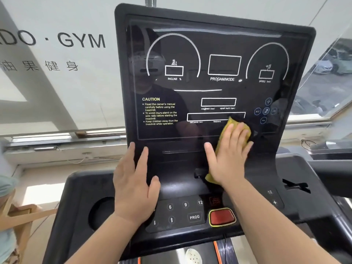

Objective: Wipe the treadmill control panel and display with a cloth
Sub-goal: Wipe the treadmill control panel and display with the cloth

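The treadmill's black glossy display point(219, 82) stands upright in front of me, with white dials and a caution text. Below it slopes the control panel point(182, 212) with number keys, a PROG key and a red stop button point(222, 216). My right hand point(229, 155) presses a yellow cloth point(236, 126) flat against the lower right of the display, fingers spread over it; the cloth's lower end shows under my palm. My left hand point(134, 183) lies flat and open on the console's lower left, holding nothing.
A round cup holder point(102, 212) sits left of the keys. More keys point(272, 197) lie on the right side. A white wall with GYM lettering point(82, 40) is behind, and a window point(327, 77) at right. Another person's sleeve point(5, 187) shows at the far left.
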The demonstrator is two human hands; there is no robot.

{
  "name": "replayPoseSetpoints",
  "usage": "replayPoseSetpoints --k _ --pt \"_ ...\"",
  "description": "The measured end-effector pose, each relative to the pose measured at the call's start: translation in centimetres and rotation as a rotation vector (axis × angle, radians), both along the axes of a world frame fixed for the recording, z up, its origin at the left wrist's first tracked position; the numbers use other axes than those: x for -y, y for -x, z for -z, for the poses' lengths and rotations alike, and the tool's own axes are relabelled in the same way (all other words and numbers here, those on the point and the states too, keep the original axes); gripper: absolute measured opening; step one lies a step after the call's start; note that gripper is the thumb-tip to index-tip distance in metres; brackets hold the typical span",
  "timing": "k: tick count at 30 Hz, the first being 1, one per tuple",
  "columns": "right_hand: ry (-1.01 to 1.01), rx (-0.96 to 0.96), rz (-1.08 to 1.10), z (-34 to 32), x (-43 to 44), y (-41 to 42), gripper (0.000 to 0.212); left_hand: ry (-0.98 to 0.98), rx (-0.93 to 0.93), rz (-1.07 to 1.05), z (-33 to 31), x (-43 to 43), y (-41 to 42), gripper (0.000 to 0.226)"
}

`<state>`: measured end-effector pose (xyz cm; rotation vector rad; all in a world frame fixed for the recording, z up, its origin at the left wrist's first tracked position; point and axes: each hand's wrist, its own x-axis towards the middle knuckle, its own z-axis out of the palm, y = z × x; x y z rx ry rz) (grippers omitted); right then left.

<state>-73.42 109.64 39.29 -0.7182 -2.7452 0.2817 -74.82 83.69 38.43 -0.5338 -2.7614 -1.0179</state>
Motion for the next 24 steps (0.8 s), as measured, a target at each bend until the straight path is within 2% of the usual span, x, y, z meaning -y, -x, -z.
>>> replayPoseSetpoints --k 5,9,14,17,21,24 --pt "-0.235 0.013 -0.384 1.2 6.4 1.7 0.088 0.111 -0.038 0.043 0.4 -1.2 -0.6 0.068" --pt "-0.301 0.012 -0.538 2.1 4.3 0.8 0.08 0.146 -0.065 0.05 0.6 -2.8 -0.8 0.068" --pt "-0.376 -0.007 -0.482 2.4 -3.1 -1.2 0.076 0.163 -0.127 0.043 0.0 -5.9 -0.6 0.069" --pt "-0.539 -0.028 -0.594 -0.4 -8.1 -0.2 0.073 0.186 -0.17 0.046 -0.6 -7.7 -0.4 0.069" --pt "-0.806 -0.093 -0.764 -7.6 -12.9 4.8 0.075 0.208 -0.185 -0.018 -1.9 -9.2 0.2 0.068" --pt "-0.81 -0.182 -0.727 -12.6 -12.9 8.9 0.083 0.219 -0.189 -0.073 -3.0 -9.9 0.4 0.069"
